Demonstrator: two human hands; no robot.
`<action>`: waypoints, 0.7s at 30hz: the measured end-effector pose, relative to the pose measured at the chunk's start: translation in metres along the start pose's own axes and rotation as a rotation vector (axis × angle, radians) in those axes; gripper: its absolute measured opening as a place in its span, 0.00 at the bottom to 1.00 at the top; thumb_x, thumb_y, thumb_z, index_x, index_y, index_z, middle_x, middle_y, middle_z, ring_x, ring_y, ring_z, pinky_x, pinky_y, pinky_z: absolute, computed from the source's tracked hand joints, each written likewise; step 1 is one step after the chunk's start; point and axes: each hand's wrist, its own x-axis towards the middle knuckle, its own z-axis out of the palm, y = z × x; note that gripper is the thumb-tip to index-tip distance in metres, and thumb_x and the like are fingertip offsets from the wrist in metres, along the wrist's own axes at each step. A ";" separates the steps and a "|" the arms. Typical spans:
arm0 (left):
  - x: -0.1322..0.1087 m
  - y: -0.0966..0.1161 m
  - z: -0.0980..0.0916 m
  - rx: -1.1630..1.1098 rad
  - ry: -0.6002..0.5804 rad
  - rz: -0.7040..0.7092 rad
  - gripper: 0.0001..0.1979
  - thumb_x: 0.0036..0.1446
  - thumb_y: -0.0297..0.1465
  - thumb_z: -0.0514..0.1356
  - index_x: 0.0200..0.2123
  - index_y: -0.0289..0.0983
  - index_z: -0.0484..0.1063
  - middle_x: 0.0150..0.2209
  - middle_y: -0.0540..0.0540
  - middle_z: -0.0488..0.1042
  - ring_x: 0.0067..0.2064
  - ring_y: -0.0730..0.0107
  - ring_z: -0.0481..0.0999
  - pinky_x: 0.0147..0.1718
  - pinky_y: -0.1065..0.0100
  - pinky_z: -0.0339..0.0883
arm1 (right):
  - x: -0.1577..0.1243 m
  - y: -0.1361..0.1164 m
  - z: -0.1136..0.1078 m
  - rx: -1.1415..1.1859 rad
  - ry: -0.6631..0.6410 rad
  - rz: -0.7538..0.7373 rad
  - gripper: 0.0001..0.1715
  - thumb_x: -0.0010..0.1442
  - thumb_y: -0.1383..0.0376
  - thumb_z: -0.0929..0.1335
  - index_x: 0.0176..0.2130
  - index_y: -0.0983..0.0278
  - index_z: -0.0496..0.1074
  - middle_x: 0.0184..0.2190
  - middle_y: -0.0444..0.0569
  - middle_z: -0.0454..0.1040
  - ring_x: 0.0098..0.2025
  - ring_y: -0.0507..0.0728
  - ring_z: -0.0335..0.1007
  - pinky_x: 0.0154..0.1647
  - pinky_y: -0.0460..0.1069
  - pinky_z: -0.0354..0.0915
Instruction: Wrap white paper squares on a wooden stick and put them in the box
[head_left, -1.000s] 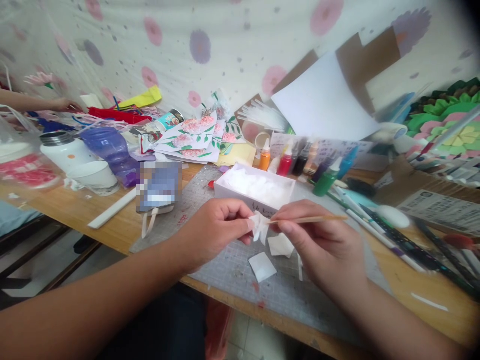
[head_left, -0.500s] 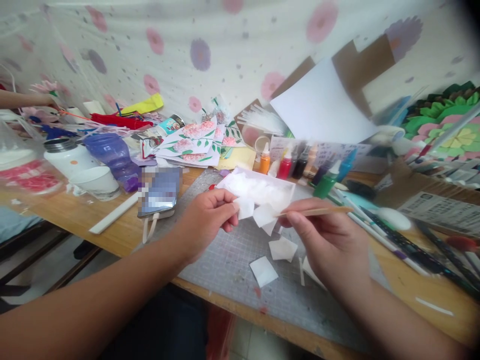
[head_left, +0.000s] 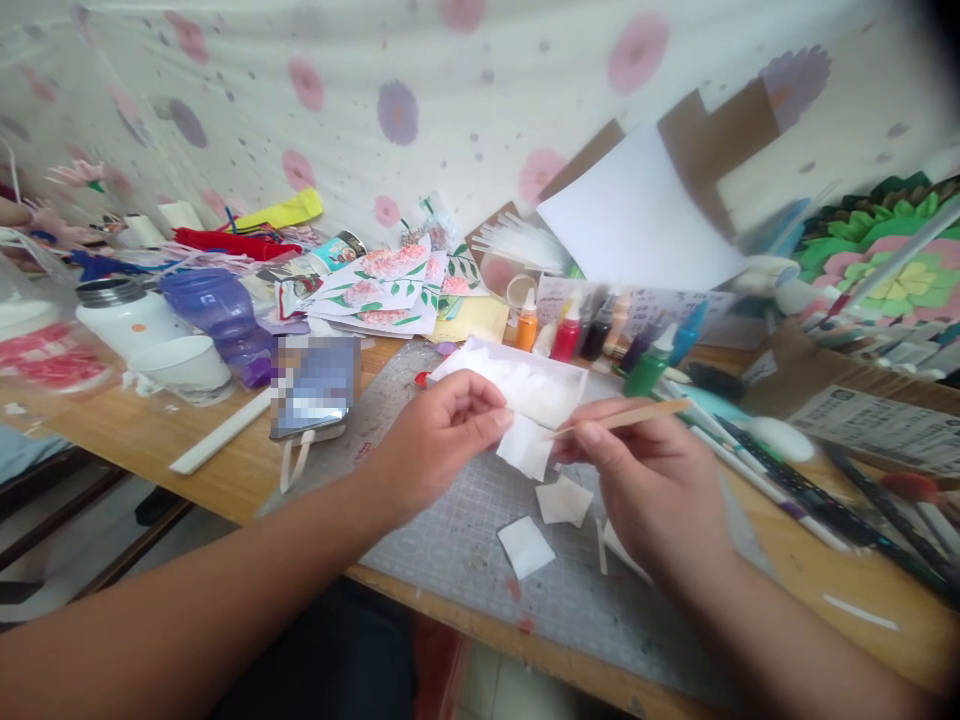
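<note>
My left hand is closed, its thumb and fingertips pinching a small white piece of paper at the edge. Between the thumb and fingers of my right hand is a flat wooden stick, whose narrow end meets the paper's right side. Whether more than one piece overlaps there, I cannot tell. Just behind my hands stands a shallow white box with fluffy white material in it. Below lie a pentagon-shaped white piece and a squarish white piece on the grey cutting mat.
Several paint bottles stand behind the box. On the left are a phone, a white cup and a purple bottle. Brushes and pens lie at right, beside a cardboard box. Flower pictures lie at the back.
My left hand has moved right, bringing its white piece up to the one at the stick's end. The gap between them has closed. The other person's arm at far left has mostly left view.
</note>
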 end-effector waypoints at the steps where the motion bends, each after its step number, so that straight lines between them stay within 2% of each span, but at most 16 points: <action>1: -0.002 0.001 0.001 -0.035 -0.043 -0.012 0.08 0.55 0.33 0.62 0.33 0.36 0.67 0.27 0.54 0.68 0.29 0.77 0.66 0.30 0.74 0.61 | 0.000 0.000 0.000 0.018 -0.002 0.011 0.04 0.58 0.69 0.70 0.32 0.61 0.76 0.28 0.43 0.75 0.28 0.50 0.75 0.30 0.47 0.74; 5: -0.003 -0.001 0.007 -0.139 -0.170 -0.110 0.09 0.54 0.30 0.62 0.28 0.36 0.64 0.26 0.54 0.66 0.31 0.77 0.69 0.32 0.73 0.64 | -0.001 0.001 0.000 0.067 -0.009 0.025 0.05 0.58 0.69 0.70 0.33 0.60 0.77 0.30 0.42 0.75 0.29 0.49 0.75 0.31 0.46 0.73; 8: -0.003 -0.003 0.008 -0.234 -0.191 -0.144 0.08 0.54 0.30 0.62 0.28 0.35 0.65 0.28 0.53 0.67 0.32 0.75 0.71 0.37 0.68 0.67 | -0.001 0.001 0.000 0.080 -0.033 0.018 0.05 0.58 0.69 0.70 0.34 0.59 0.77 0.30 0.42 0.76 0.30 0.50 0.75 0.33 0.47 0.73; 17: -0.003 -0.001 0.009 -0.401 -0.111 -0.180 0.09 0.54 0.31 0.62 0.27 0.34 0.66 0.30 0.50 0.70 0.34 0.73 0.72 0.36 0.67 0.71 | -0.002 -0.005 0.004 0.067 -0.035 -0.008 0.05 0.57 0.70 0.71 0.32 0.61 0.77 0.29 0.43 0.77 0.29 0.51 0.75 0.31 0.47 0.73; 19: 0.002 -0.004 0.008 -0.323 -0.080 -0.178 0.09 0.55 0.33 0.61 0.28 0.35 0.65 0.28 0.51 0.70 0.30 0.73 0.73 0.31 0.69 0.71 | -0.001 -0.005 0.005 0.050 -0.024 0.002 0.04 0.56 0.70 0.71 0.31 0.61 0.77 0.29 0.44 0.77 0.28 0.51 0.76 0.30 0.47 0.73; 21: 0.012 -0.009 0.004 -0.127 0.027 -0.152 0.09 0.55 0.34 0.60 0.28 0.37 0.64 0.22 0.54 0.69 0.21 0.76 0.68 0.22 0.73 0.65 | -0.001 -0.003 0.005 0.036 -0.011 0.023 0.03 0.56 0.68 0.71 0.30 0.62 0.76 0.28 0.44 0.77 0.28 0.51 0.76 0.30 0.47 0.74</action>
